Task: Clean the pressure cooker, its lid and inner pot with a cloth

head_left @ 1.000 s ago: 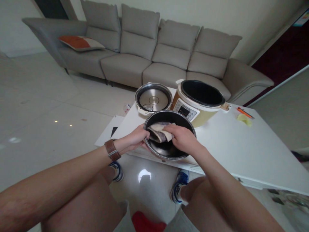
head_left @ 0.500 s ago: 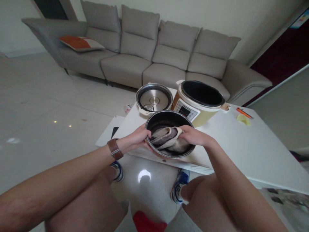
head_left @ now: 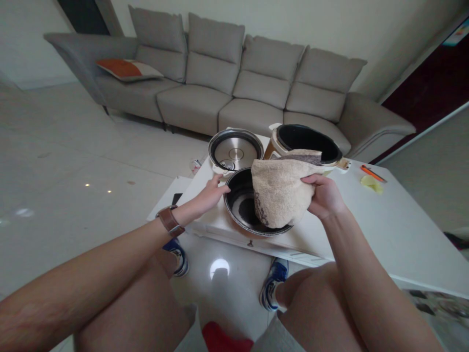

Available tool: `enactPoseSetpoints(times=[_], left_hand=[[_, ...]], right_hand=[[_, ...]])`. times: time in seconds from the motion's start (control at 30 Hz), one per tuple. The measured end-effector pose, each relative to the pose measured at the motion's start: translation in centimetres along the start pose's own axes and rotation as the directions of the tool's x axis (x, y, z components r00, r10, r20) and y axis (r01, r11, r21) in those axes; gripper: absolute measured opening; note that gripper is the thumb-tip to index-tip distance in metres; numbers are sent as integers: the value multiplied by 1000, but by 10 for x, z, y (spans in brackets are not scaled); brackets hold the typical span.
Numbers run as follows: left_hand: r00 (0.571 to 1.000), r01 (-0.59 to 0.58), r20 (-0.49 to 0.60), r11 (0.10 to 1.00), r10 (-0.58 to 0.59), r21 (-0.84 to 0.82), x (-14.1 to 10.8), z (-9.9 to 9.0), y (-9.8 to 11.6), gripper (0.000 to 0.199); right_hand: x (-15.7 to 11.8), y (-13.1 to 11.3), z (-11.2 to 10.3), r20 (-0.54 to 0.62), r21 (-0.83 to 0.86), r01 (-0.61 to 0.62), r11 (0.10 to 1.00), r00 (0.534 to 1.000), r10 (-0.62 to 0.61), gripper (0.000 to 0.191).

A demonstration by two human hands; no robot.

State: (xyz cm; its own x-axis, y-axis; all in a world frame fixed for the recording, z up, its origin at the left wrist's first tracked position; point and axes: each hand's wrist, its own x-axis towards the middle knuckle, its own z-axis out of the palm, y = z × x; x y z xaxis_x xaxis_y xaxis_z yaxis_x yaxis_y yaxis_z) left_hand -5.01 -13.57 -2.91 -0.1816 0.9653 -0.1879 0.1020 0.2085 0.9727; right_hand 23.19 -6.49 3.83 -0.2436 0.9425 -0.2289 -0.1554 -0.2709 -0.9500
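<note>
My right hand (head_left: 326, 195) is closed on the right edge of a beige towel (head_left: 280, 190) with dark patterning. The towel hangs over the right part of a black inner pot (head_left: 236, 208) and hides much of its inside. My left hand (head_left: 208, 196) is beside the pot's left rim, thumb and fingers apart; the thumb is close to the rim, and whether it touches I cannot tell. Behind the pot lies a round lid (head_left: 236, 152) with its metal inside facing up. The cooker body (head_left: 308, 142) stands open behind the towel, which covers its control panel.
A white table (head_left: 366, 230) bears these things. An orange utility knife (head_left: 373, 173) and a yellowish piece (head_left: 371, 184) lie on its right side. Beyond stands a grey sofa (head_left: 198, 105) with an orange and white cushion (head_left: 128, 69).
My right hand has lifted the towel up out of the pot and moved right, and the towel has opened out. My left hand has loosened from the pot's rim, its fingers now apart.
</note>
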Motion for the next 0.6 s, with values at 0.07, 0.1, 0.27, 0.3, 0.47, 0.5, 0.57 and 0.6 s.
enactPoseSetpoints(times=[0.07, 0.1, 0.27, 0.3, 0.47, 0.5, 0.57, 0.6], left_hand=[[980, -162, -113, 986, 164, 28, 6, -4, 2, 45], [968, -220, -124, 975, 216, -16, 8, -5, 3, 39], [975, -181, 15, 834, 221, -521, -2, 5, 17, 28], [977, -136, 57, 802, 207, -581, -6, 8, 20, 30], [899, 176, 403, 702, 171, -690, -20, 17, 29, 61], [878, 222, 446, 682, 170, -697, -19, 18, 29, 65], [858, 277, 486, 650, 164, -708, -14, 19, 27, 68], [856, 291, 492, 642, 156, -709, -11, 19, 26, 68]], right_hand=[[-5, -2, 3, 39, 42, 18, 999, 999, -20, 49], [-8, -2, 4, 61, 66, 29, 997, 998, -33, 49], [-22, 1, 18, 129, 165, 17, 986, 991, -38, 25], [-23, 4, 22, 139, 182, 0, 983, 990, -26, 22], [-16, 18, 41, 194, 288, -82, 954, 981, 26, 21], [-14, 20, 43, 198, 313, -76, 947, 980, 13, 22], [-11, 20, 45, 191, 348, -46, 936, 981, -23, 24], [-12, 19, 45, 184, 353, -33, 935, 982, -35, 23]])
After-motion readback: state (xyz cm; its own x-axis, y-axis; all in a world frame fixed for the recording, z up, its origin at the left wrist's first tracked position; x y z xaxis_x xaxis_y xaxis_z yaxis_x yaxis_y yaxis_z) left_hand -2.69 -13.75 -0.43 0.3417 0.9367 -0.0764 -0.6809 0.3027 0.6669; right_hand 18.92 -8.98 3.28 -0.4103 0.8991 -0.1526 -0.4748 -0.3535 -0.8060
